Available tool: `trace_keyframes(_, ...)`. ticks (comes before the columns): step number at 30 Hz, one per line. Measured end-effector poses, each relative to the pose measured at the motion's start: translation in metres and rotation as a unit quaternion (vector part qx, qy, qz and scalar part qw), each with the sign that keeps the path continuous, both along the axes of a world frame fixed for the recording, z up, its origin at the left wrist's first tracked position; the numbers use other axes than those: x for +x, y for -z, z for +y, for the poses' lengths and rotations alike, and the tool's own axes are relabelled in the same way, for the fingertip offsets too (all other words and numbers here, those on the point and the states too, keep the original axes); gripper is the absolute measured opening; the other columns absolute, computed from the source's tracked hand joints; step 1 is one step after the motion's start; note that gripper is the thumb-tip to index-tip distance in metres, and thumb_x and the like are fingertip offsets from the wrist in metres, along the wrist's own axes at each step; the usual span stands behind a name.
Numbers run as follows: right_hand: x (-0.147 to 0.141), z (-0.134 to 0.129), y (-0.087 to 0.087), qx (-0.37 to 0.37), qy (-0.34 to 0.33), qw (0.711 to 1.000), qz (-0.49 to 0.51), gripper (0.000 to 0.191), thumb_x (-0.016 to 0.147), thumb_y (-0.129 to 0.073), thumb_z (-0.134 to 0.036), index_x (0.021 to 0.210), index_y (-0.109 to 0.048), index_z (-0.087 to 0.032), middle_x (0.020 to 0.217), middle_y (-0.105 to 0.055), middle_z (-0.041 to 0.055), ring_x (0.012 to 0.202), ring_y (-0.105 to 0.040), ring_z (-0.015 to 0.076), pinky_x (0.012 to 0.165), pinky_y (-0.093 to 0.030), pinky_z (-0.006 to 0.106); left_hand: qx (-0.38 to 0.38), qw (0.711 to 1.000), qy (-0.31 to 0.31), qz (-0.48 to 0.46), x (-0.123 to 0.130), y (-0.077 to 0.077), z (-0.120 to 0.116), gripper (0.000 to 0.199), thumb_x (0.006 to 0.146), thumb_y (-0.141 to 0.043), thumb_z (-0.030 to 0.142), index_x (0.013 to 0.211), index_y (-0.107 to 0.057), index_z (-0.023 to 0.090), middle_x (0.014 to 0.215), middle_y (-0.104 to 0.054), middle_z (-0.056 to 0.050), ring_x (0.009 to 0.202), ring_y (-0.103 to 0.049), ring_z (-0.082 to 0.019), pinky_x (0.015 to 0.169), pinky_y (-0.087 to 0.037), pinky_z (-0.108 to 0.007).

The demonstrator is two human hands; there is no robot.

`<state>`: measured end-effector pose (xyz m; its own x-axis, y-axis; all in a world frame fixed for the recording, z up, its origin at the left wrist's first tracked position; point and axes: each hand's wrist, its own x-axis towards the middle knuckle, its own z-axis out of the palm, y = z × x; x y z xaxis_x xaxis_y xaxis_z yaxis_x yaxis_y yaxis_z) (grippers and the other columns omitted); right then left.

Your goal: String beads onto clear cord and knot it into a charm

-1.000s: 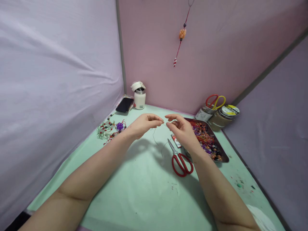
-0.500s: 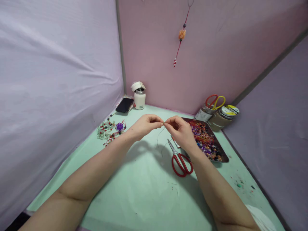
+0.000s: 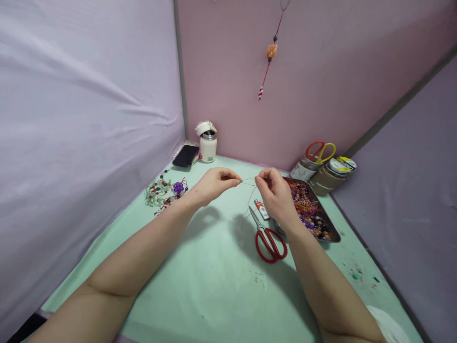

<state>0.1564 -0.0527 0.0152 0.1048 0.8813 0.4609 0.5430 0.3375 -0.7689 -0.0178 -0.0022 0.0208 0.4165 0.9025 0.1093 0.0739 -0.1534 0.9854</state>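
Observation:
A thin dark thread (image 3: pixel 249 179) runs between my two hands above the table, with a loose length hanging below. My left hand (image 3: pixel 220 185) pinches one end between thumb and fingertips. Around the other part of the thread, the thumb and finger of my right hand (image 3: pixel 274 193) are closed. Below my right hand lie red-handled scissors (image 3: pixel 266 238), blades pointing away from me and nearly together. A red and white lighter (image 3: pixel 262 209) rests beside the blades. My right hand and wrist hide part of a tray (image 3: pixel 334 237) of beads and coloured threads.
Strung beads (image 3: pixel 157 190) with a purple bead cluster (image 3: pixel 178 187) lie at left. Behind them are a phone (image 3: pixel 186 156) and a white bottle (image 3: pixel 208 148). Two jars (image 3: pixel 326 178) stand back right, one holding scissors (image 3: pixel 323 151). A beaded string (image 3: pixel 271 51) hangs on the pink wall.
My hands have drawn apart, my right hand shifting right, and the thread now stretches across the gap. More of the lighter shows. Both hands still pinch the thread.

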Motion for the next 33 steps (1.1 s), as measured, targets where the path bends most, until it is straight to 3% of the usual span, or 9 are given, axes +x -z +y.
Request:
trace_keyframes(11, 0.004, 0.000, 0.001, -0.029, -0.002, 0.999, 0.039, 0.009, 0.085, -0.050, -0.028, 0.079, -0.046, -0.024, 0.062, -0.043, -0.0036, 0.056, -0.039, 0.0133, 0.052, -0.031, 0.027, -0.040, 0.999, 0.002, 0.030, -0.005, -0.010, -0.004, 0.008, 0.069, -0.071, 0.024, 0.074, -0.072, 0.017, 0.075, -0.066, -0.002, 0.072, -0.054, -0.012, 0.067, -0.039, -0.026)
trace_keyframes(16, 0.007, 0.003, 0.004, -0.089, -0.035, 0.989, 0.116, 0.015, 0.084, -0.053, -0.035, 0.077, -0.045, -0.024, 0.057, -0.036, -0.0062, 0.048, -0.033, 0.0106, 0.046, -0.029, 0.025, -0.199, 0.973, 0.095, -0.071, -0.005, -0.009, -0.001, 0.012, 0.068, -0.075, 0.024, 0.073, -0.071, 0.013, 0.077, -0.066, -0.006, 0.069, -0.054, -0.010, 0.068, -0.043, -0.027)
trace_keyframes(20, 0.007, 0.004, 0.002, -0.118, -0.037, 0.981, 0.147, 0.016, 0.082, -0.055, -0.034, 0.076, -0.045, -0.024, 0.055, -0.034, -0.0069, 0.045, -0.030, 0.0093, 0.044, -0.028, 0.024, -0.265, 0.952, 0.105, -0.115, -0.004, -0.009, 0.001, 0.015, 0.071, -0.074, 0.024, 0.073, -0.071, 0.010, 0.081, -0.067, -0.010, 0.068, -0.055, -0.009, 0.063, -0.045, -0.023)
trace_keyframes(24, 0.007, 0.004, 0.000, -0.125, -0.038, 0.981, 0.143, 0.017, 0.081, -0.056, -0.035, 0.074, -0.046, -0.023, 0.056, -0.035, -0.0065, 0.045, -0.030, 0.0091, 0.043, -0.028, 0.024, -0.273, 0.951, 0.095, -0.111, -0.002, -0.009, 0.001, 0.017, 0.071, -0.075, 0.026, 0.073, -0.070, 0.010, 0.079, -0.066, -0.008, 0.065, -0.054, -0.007, 0.061, -0.044, -0.021)
trace_keyframes(33, 0.007, 0.005, 0.002, -0.117, -0.041, 0.984, 0.124, 0.015, 0.080, -0.056, -0.033, 0.074, -0.046, -0.023, 0.059, -0.037, -0.0061, 0.049, -0.032, 0.0095, 0.045, -0.028, 0.024, -0.214, 0.971, 0.085, -0.063, 0.000, -0.004, -0.002, 0.016, 0.065, -0.077, 0.023, 0.070, -0.066, 0.014, 0.065, -0.061, -0.001, 0.058, -0.048, -0.007, 0.058, -0.039, -0.023)
